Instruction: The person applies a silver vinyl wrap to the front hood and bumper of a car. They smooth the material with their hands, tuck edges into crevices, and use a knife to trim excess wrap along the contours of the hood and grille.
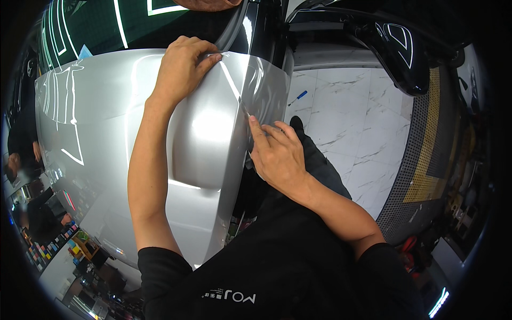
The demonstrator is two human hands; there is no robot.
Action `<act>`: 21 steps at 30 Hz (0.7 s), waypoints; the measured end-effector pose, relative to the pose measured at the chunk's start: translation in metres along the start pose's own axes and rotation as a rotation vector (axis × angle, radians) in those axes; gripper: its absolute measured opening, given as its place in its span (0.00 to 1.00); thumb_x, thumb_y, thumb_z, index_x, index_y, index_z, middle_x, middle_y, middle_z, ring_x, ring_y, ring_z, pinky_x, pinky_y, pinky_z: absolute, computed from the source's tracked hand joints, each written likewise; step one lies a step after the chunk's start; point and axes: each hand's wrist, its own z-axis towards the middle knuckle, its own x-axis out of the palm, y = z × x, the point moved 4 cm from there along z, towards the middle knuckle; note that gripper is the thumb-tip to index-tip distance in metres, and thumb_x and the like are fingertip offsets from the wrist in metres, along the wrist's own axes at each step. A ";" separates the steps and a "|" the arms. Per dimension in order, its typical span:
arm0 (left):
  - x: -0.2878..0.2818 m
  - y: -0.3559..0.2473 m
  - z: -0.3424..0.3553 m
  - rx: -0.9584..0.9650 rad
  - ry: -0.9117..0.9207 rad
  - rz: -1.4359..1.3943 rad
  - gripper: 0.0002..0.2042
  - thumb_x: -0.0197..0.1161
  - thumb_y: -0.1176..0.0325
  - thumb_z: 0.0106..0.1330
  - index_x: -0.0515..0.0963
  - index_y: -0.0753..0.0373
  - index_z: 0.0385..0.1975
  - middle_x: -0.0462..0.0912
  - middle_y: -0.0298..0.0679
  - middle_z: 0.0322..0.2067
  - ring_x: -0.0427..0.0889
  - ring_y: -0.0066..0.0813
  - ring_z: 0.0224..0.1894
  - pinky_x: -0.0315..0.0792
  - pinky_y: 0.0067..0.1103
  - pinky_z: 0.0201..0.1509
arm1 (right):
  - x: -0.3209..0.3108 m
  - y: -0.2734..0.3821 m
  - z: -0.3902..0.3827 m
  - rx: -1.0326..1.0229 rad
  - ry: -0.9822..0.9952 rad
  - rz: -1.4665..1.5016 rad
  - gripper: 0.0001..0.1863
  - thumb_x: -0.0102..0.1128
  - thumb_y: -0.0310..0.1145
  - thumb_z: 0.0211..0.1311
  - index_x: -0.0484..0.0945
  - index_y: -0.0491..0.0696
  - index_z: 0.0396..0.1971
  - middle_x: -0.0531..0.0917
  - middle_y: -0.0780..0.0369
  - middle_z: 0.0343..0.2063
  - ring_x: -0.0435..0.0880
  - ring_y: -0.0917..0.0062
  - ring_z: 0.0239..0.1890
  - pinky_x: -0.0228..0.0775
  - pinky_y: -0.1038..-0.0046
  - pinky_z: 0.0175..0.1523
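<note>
A silver car body panel (205, 125), likely the hood, spreads before me on the left. Glossy clear film (266, 80) sticks out past its far right corner and hangs over the side edge. My left hand (184, 66) is at the panel's far edge, fingers curled and thumb pressed against them, pinching the film's edge near that corner. Lower down on the side edge, my right hand (280, 154) touches the film with its index finger stretched out. Its other fingers are slightly bent and apart; the thumb is mostly hidden. Whether a small tool lies under that fingertip is unclear.
Dark windshield glass (106, 32) lies beyond the panel, and a black side mirror (402, 58) juts out at the right. A blue-handled tool (302, 95) rests on the white marbled floor (346, 122). Perforated dark matting (405, 176) borders it. Other people stand at far left.
</note>
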 end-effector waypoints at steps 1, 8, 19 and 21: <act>0.000 0.000 0.000 0.006 -0.003 0.005 0.11 0.76 0.59 0.73 0.94 0.61 0.42 0.90 0.37 0.35 0.81 0.35 0.42 0.77 0.33 0.50 | 0.000 0.000 0.000 -0.004 -0.002 -0.007 0.33 0.69 0.25 0.61 0.80 0.31 0.68 0.89 0.51 0.26 0.92 0.56 0.51 0.75 0.51 0.71; 0.001 0.000 -0.001 -0.011 -0.002 0.009 0.12 0.76 0.58 0.74 0.93 0.61 0.43 0.90 0.37 0.36 0.81 0.35 0.43 0.78 0.32 0.51 | 0.001 -0.003 -0.004 -0.030 -0.002 -0.060 0.31 0.68 0.24 0.64 0.80 0.32 0.69 0.90 0.52 0.28 0.93 0.58 0.49 0.76 0.53 0.69; 0.000 -0.002 -0.001 -0.038 0.006 0.014 0.12 0.75 0.59 0.74 0.93 0.60 0.44 0.90 0.36 0.38 0.81 0.35 0.44 0.78 0.32 0.51 | 0.003 -0.005 -0.008 -0.040 -0.027 -0.047 0.31 0.67 0.25 0.64 0.81 0.32 0.68 0.89 0.52 0.25 0.92 0.56 0.49 0.75 0.50 0.70; -0.001 -0.003 -0.002 -0.048 0.010 0.016 0.12 0.75 0.59 0.74 0.93 0.61 0.45 0.91 0.36 0.39 0.81 0.35 0.44 0.78 0.33 0.52 | 0.003 -0.005 -0.009 -0.053 -0.042 -0.037 0.32 0.68 0.25 0.63 0.80 0.32 0.69 0.89 0.53 0.27 0.92 0.57 0.48 0.75 0.50 0.70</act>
